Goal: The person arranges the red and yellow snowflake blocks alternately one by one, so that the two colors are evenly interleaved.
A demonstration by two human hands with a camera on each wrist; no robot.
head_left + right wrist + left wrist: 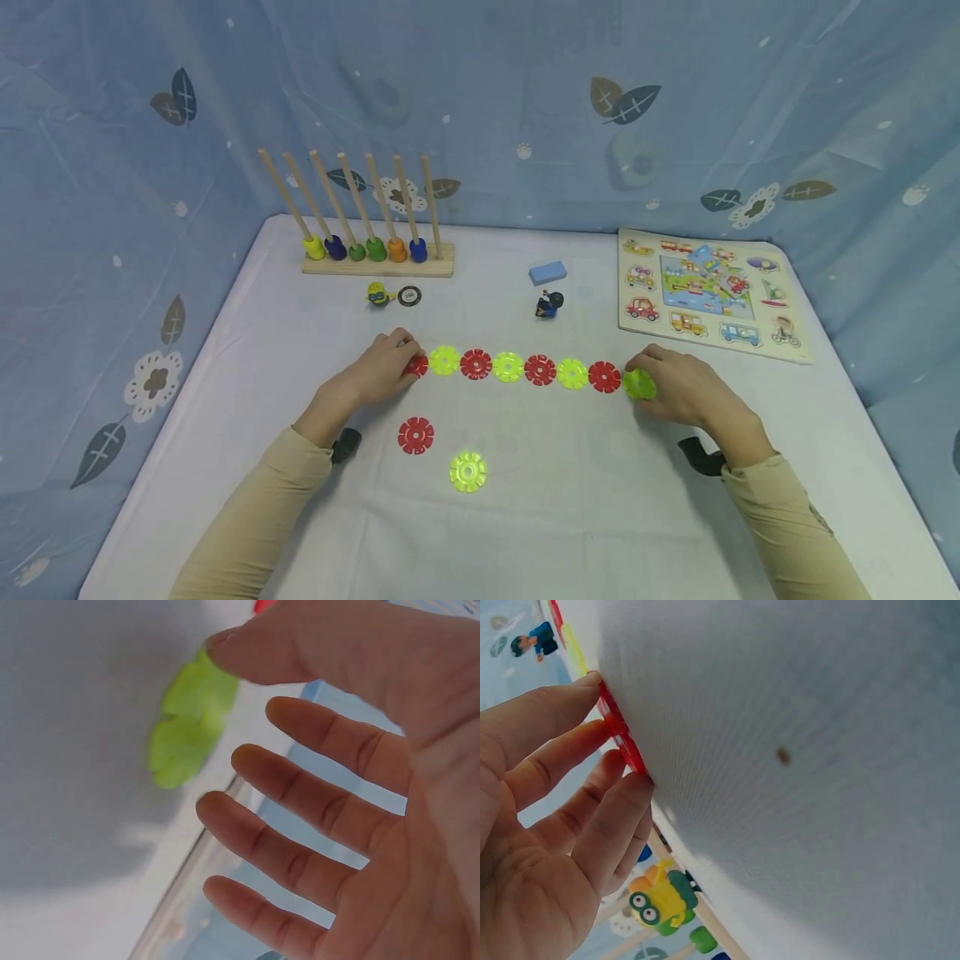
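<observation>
Notched plastic discs, alternating red and yellow-green, lie in a row across the white table. My left hand (384, 367) holds the leftmost red disc (417, 366) by its rim, with thumb and fingertips around it; the red disc (619, 727) lies flat in the left wrist view. At the row's right end is a yellow-green disc (640, 384). My right hand (678, 386) is over its right side; in the right wrist view the thumb touches the yellow-green disc (191, 724) while the other fingers extend loosely apart from it.
Nearer me lie a loose red disc (416, 436) and a yellow-green disc (468, 472). Behind the row are a peg stand (378, 265) with coloured beads, a yellow figure (378, 293), a round token (409, 296), a blue block (547, 272), a small figurine (549, 304) and a vehicle puzzle board (708, 333).
</observation>
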